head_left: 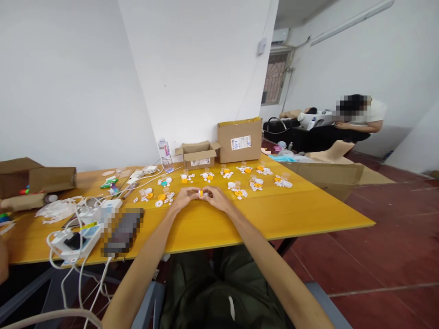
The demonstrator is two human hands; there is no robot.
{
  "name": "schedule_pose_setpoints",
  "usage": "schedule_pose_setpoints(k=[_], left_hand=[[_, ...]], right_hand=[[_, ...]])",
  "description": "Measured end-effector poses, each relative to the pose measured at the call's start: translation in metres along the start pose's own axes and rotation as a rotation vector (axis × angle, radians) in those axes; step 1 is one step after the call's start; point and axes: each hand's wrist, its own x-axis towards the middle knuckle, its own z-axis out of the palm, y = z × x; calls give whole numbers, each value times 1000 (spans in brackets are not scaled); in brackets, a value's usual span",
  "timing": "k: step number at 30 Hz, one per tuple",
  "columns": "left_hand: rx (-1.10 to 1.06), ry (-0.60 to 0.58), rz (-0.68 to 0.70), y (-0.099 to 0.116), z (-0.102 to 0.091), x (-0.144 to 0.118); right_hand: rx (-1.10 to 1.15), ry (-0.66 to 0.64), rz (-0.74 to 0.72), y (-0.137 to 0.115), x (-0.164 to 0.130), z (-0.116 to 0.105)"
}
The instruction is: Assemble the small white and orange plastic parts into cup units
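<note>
Over the yellow table, my left hand and my right hand meet fingertip to fingertip around a small orange, white and clear plastic piece. Fingers of both hands are closed on its two sides, and they hide much of it. Left of my hands lies a group of orange and white plastic parts. To the right is another group with white discs, an orange ring and a clear cup. Behind my hands sits a further cluster of small parts.
At the back stand a small open carton, a large cardboard box and a water bottle. Power strips with tangled white cables and a phone lie at left. A person sits far right; another's arm shows at left.
</note>
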Motion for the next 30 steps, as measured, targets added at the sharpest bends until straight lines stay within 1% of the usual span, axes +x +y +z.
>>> schedule_pose_setpoints(k=[15, 20, 25, 30], left_hand=[[1, -2, -2, 3, 0, -1], [1, -3, -7, 0, 0, 1], [-8, -18, 11, 2, 0, 0], [-11, -17, 20, 2, 0, -2]], right_hand=[[9, -13, 12, 2, 1, 1], [10, -15, -11, 4, 1, 1], [19, -29, -13, 7, 1, 1], [17, -31, -5, 5, 1, 0]])
